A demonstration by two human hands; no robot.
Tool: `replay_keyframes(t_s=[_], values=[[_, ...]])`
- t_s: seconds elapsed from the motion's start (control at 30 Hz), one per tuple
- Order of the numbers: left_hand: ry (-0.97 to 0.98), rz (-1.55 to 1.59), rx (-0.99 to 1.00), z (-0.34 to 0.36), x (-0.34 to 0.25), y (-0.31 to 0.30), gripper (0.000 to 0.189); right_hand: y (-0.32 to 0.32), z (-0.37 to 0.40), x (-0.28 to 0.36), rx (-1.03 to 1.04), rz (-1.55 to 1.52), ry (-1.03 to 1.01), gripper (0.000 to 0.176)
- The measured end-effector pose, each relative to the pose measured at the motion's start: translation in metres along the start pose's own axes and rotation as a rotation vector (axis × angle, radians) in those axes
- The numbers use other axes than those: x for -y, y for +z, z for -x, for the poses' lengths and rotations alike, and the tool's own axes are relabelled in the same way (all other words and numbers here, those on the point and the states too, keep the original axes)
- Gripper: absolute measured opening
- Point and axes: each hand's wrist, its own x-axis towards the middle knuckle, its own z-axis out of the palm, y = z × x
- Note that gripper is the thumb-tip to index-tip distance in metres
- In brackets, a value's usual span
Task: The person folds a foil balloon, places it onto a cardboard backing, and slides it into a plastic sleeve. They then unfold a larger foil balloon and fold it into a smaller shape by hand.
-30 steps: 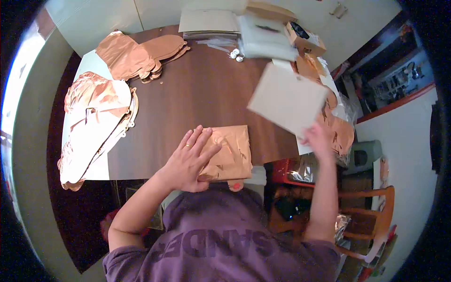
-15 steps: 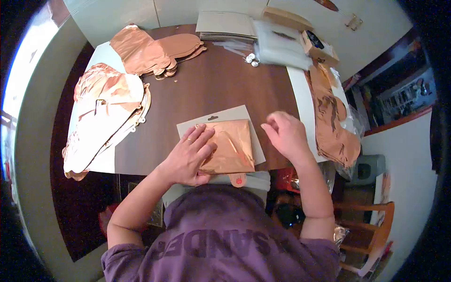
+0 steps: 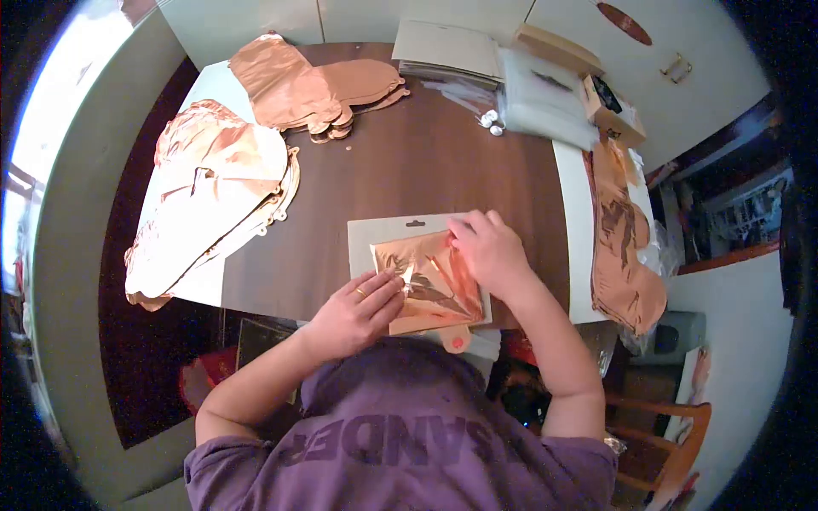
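Observation:
A folded rose-gold foil balloon (image 3: pixel 439 285) lies on a light grey card (image 3: pixel 362 247) with a hang slot, at the table's front edge. A rounded tab (image 3: pixel 457 340) with a red mark sticks out below the foil. My left hand (image 3: pixel 358 313) rests on the left side of the foil, its fingers stretched out and laid over it; the thumb is hidden. At the upper right corner of the foil, my right hand (image 3: pixel 490 254) has its fingers bent and closed on the edge.
Flat foil balloons (image 3: pixel 217 187) lie in a pile at the left, with another pile (image 3: pixel 298 89) behind. More foil (image 3: pixel 618 238) lies along the right edge. Stacked grey cards (image 3: pixel 447 51), clear plastic bags (image 3: pixel 545 94), small white balls (image 3: pixel 492 121) and a cardboard box (image 3: pixel 615 115) stand at the back.
My right hand has come left from beside the card onto the foil's upper right corner. My left hand has slid toward the foil's left edge. The card sits straighter, and the view has shifted.

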Motion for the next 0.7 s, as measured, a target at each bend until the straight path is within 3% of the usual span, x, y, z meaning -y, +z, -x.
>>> replay_keyframes(t_s=[0.23, 0.33, 0.4, 0.5, 0.7], values=[[-0.004, 0.121, 0.068, -0.014, 0.024, -0.008, 0.053, -0.003, 0.006, -0.002, -0.174, 0.013, 0.018, 0.032], [0.073, 0.102, 0.062, -0.018, 0.036, -0.003, 0.052, -0.018, -0.006, -0.018, -0.048, -0.378, 0.199, 0.024], [0.115, 0.081, 0.101, -0.019, 0.039, -0.004, 0.051, -0.021, -0.034, -0.054, -0.198, -0.451, 0.235, 0.015], [0.131, 0.058, 0.111, -0.018, 0.041, -0.002, 0.049, -0.004, -0.081, -0.114, -0.416, -0.313, 0.374, 0.012], [0.114, 0.101, 0.027, -0.023, 0.037, -0.008, 0.046, 0.013, -0.111, -0.148, -0.259, -0.18, 0.433, 0.014]])
